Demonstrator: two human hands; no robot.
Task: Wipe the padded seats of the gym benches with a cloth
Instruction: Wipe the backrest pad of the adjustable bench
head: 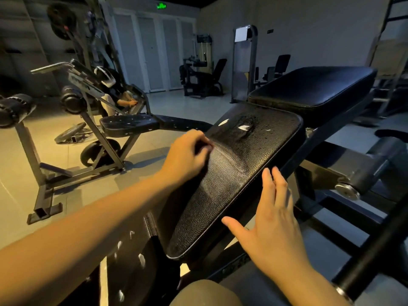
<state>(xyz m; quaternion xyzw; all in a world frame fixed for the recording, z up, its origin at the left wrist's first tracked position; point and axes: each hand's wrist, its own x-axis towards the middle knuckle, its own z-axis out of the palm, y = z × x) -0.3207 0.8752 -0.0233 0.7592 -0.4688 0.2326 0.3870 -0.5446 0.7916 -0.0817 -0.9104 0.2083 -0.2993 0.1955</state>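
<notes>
A black padded seat point(238, 173) of a gym bench tilts in front of me, its textured cover worn and torn with white patches point(244, 127) near the far end. My left hand point(187, 155) lies at the pad's left edge with fingers curled round a small dark cloth point(203, 145), mostly hidden in the fist. Pale streaks arc across the pad beside it. My right hand point(273, 213) rests flat on the pad's right edge, fingers straight. A second black pad point(313, 87) sits behind the first.
To the left stands another bench with a small black seat point(129, 124) and foam rollers point(72, 102). A weight plate point(70, 131) lies on the tiled floor. A person point(125, 100) sits behind that bench. Machines line the back wall.
</notes>
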